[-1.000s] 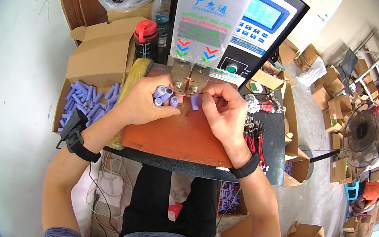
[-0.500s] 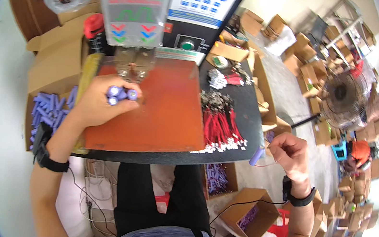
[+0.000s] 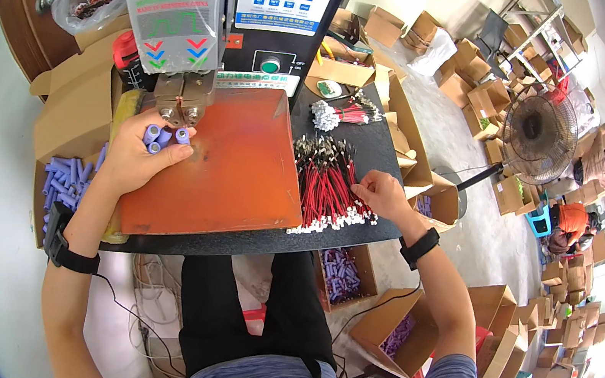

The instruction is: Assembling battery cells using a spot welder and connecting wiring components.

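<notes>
Several purple cylindrical battery cells (image 3: 159, 139) are gripped in my left hand (image 3: 131, 153), ends facing up. This hand rests at the left of a worn orange-red board (image 3: 219, 177), just under the copper electrode tips (image 3: 178, 111) of a spot welder (image 3: 176, 16). My right hand (image 3: 385, 197) is at the right edge of a pile of red and black wire leads (image 3: 330, 181) with white connectors. Its thumb and fingertips are pinched together against the leads; whether one is between them is hidden.
A carton of purple cells (image 3: 67, 183) stands at the left. Another bundle of leads (image 3: 344, 116) lies farther back on the black tabletop (image 3: 272, 243). Below the table edge sits a box of cells (image 3: 340, 276). A standing fan (image 3: 538, 137) and a person (image 3: 575, 221) are off right.
My right hand has moved left from beyond the table edge to the wire leads; the purple cell with a lead that hung from it is gone. My left hand still holds its cells.
</notes>
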`<state>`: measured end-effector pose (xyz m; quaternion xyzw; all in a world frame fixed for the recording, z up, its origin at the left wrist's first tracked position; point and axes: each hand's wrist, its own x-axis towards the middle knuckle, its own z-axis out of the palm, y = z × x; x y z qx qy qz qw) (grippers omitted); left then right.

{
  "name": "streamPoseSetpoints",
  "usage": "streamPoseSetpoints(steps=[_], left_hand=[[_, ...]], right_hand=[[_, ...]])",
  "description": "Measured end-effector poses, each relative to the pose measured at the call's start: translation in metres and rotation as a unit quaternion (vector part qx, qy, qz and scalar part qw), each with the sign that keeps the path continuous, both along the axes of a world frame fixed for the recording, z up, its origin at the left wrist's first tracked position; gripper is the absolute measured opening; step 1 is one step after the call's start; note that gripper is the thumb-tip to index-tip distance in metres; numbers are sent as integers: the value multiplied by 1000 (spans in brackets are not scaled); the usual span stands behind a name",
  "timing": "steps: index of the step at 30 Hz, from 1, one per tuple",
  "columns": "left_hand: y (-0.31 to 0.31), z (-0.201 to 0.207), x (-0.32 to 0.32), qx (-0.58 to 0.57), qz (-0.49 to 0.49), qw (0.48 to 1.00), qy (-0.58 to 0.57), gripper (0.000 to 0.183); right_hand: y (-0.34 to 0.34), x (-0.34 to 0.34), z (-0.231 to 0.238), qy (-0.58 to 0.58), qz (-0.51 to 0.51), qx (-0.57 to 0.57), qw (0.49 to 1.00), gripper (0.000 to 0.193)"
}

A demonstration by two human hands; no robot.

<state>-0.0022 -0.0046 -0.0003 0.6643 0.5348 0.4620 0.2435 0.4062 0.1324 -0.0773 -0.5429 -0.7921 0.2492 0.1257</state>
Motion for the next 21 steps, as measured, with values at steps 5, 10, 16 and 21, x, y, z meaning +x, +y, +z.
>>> streamPoseSetpoints(steps=[5,10,16,21], left_hand=[[0,1,0,-27,3,999,-21,22],[1,0,-2,-29,1,999,-31,20],[-2,5,3,34,-3,999,11,22],[-1,6,6,49,-28,998,20,24]], right_hand=[[14,9,5,80,5,-148,986,27],[16,16,43,203,-33,-300,931,14],[11,5,78,241,19,-294,925,15],[-2,-34,94,291,121,-172,933,37]])
